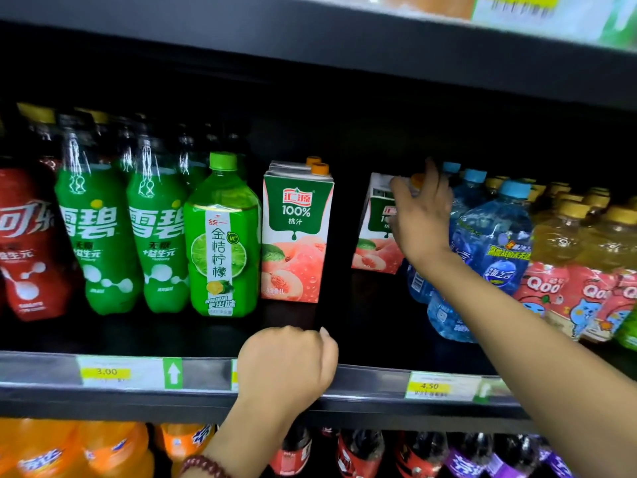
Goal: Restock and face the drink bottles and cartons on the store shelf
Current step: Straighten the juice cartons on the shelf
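a peach juice carton (374, 232) is sitting deep on the shelf (362, 381), set back in a dark gap between a front carton (296, 236) of the same kind and the blue water bottles (489, 236). it is showing a white gabled top, a green panel with "100%" partly covered, and pink peaches at the bottom; it is leaning a little, its top tipping toward the right. an orange cap is peeking out just behind the fingers.

the right hand (422, 219) is reaching in over the shelf edge and gripping this back carton at its upper right part, thumb lying across the front face and fingers curling over the top and far side. one finger is sticking up above the carton, clear of it.

the left hand (287, 362) is resting on the shelf's front rail, just below the front carton, fingers curled into a loose fist with nothing visible inside it. a dark red bead bracelet (203, 464) is circling its wrist.

the front carton is standing upright and facing forward, with another one directly behind it. to its left a lime drink bottle (222, 236) and two green soda bottles (127, 232) are standing in a row. yellow price tags (429, 386) are sitting in the rail.
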The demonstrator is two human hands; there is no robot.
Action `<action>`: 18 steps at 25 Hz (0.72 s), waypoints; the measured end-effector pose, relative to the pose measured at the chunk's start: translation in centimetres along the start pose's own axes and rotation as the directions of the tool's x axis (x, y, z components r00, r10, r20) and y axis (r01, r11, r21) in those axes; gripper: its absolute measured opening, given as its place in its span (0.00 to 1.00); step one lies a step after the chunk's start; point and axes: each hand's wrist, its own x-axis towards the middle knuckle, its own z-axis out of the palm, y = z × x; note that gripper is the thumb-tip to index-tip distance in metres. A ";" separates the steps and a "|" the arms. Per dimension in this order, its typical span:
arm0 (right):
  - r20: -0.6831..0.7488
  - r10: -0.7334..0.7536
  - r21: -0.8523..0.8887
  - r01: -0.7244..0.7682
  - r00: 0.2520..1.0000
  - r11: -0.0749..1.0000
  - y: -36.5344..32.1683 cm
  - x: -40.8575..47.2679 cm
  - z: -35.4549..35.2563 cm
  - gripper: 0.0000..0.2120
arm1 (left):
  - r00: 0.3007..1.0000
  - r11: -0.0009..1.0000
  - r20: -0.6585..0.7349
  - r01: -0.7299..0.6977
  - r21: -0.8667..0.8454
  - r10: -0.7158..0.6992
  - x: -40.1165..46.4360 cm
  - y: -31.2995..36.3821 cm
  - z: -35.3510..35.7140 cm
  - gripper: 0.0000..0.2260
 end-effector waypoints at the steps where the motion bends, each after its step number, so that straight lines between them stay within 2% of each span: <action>1: 0.024 -0.011 -0.022 0.011 1.000 1.000 0.2 -0.1 -0.1 0.29 | 1.000 1.000 -0.007 -0.003 -0.002 0.003 0.0 0.0 0.0 0.22; 6: 0.159 0.001 0.034 -0.006 0.987 0.999 0.2 -0.2 -2.4 0.42 | 1.000 1.000 -0.012 0.006 -0.007 -0.006 0.0 0.0 -0.1 0.22; 9: 0.263 -0.044 0.004 0.044 0.964 0.999 -1.1 -1.2 -3.1 0.35 | 1.000 1.000 -0.006 0.007 -0.018 -0.007 0.0 0.0 -0.1 0.22; 11: 0.252 -0.077 0.018 0.075 0.965 0.997 -2.1 -2.2 -3.3 0.30 | 1.000 1.000 -0.005 0.008 -0.030 -0.008 -0.1 0.1 -0.2 0.22; 18: 0.197 -0.050 0.351 -0.023 0.979 0.936 -1.2 -3.5 -7.4 0.34 | 1.000 0.999 -0.023 -0.015 -0.035 0.014 -0.2 -0.1 -0.5 0.23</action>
